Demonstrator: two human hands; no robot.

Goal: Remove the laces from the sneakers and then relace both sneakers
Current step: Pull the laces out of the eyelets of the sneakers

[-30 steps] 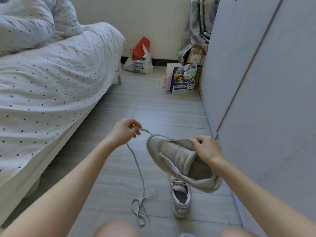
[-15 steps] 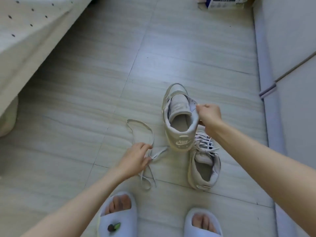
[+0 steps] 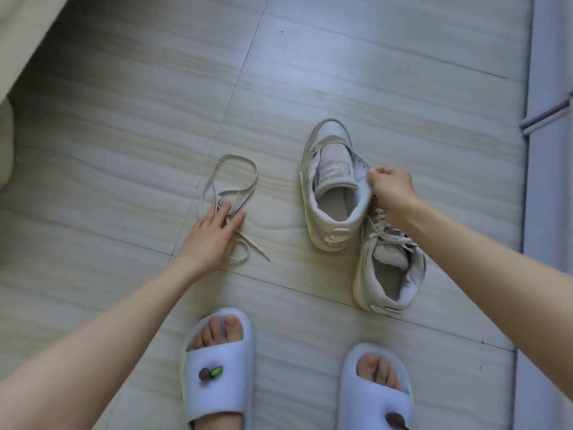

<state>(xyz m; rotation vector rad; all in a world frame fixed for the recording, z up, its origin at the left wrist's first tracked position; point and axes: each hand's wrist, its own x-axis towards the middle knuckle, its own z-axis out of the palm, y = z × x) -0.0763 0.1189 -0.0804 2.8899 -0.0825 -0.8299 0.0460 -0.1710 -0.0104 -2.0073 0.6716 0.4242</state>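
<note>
A grey unlaced sneaker (image 3: 333,193) stands on the tiled floor, toe away from me. My right hand (image 3: 391,189) pinches the right edge of its collar. Just behind its heel lies the second grey sneaker (image 3: 389,271), its lace still threaded and loosely tangled at the front. A loose beige lace (image 3: 237,181) lies in loops on the floor to the left. My left hand (image 3: 214,235) rests flat on the near part of that lace, fingers straight.
My two feet in white slides (image 3: 218,364) stand at the bottom of the view. A bed frame edge (image 3: 18,57) runs along the upper left. A pale wardrobe base (image 3: 545,119) lines the right side.
The view dropped from the room to the floor. The unlaced sneaker went from held in the air down onto the floor. My left hand let the lace fall and now lies flat on it.
</note>
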